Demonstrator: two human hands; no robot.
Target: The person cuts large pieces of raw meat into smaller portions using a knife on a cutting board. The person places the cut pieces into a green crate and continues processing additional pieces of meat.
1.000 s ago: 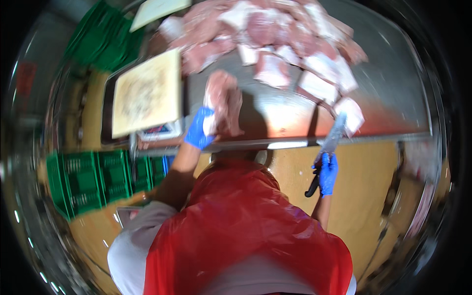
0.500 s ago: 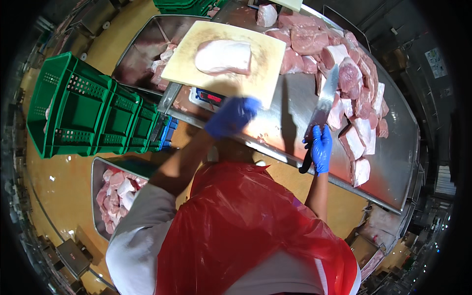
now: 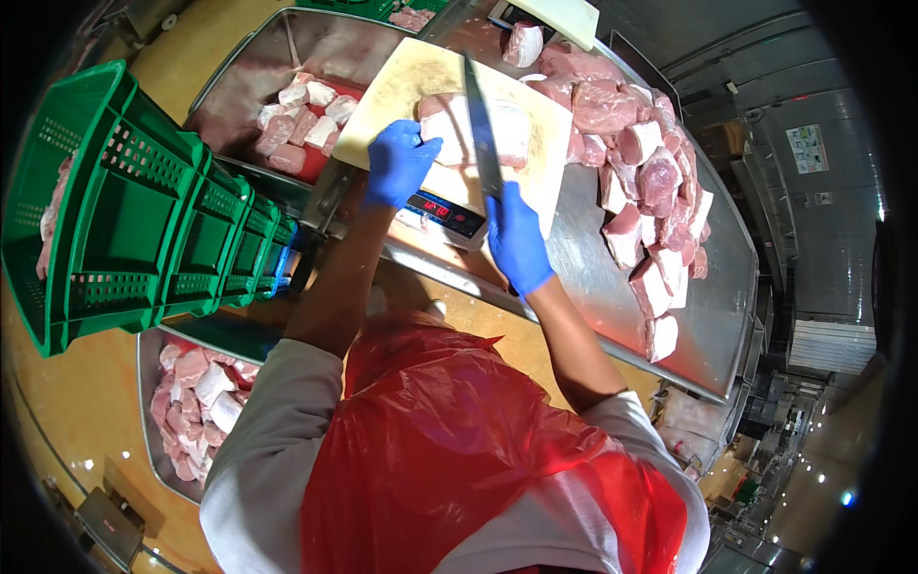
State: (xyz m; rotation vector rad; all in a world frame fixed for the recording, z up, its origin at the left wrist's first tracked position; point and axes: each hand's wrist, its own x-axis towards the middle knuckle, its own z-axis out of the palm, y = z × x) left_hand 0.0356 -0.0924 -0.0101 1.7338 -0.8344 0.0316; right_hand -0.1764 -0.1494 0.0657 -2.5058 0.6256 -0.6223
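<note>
A slab of raw pork (image 3: 512,134) with a white fat layer lies on the cream cutting board (image 3: 387,91). My right hand (image 3: 518,239), in a blue glove, is closed round the handle of a long knife (image 3: 481,124). Its blade crosses over the slab, pointing away from me; whether it touches the meat I cannot tell. Beside the slab's near left end is my left hand (image 3: 397,165), also gloved, thumb apart from the bent fingers and nothing seen in it. Under the board's near edge shows a scale (image 3: 449,215) with a lit red display.
Many pork pieces (image 3: 660,182) are heaped on the steel table (image 3: 574,249) to the right. A metal tub (image 3: 225,124) with cut chunks stands left of the board. Stacked green crates (image 3: 124,210) rise at the left, above another tub (image 3: 158,421) of meat.
My right hand has brought the knife left from beside the heap to over the slab. My left hand has moved up and left to the slab's end. The view has shifted.
</note>
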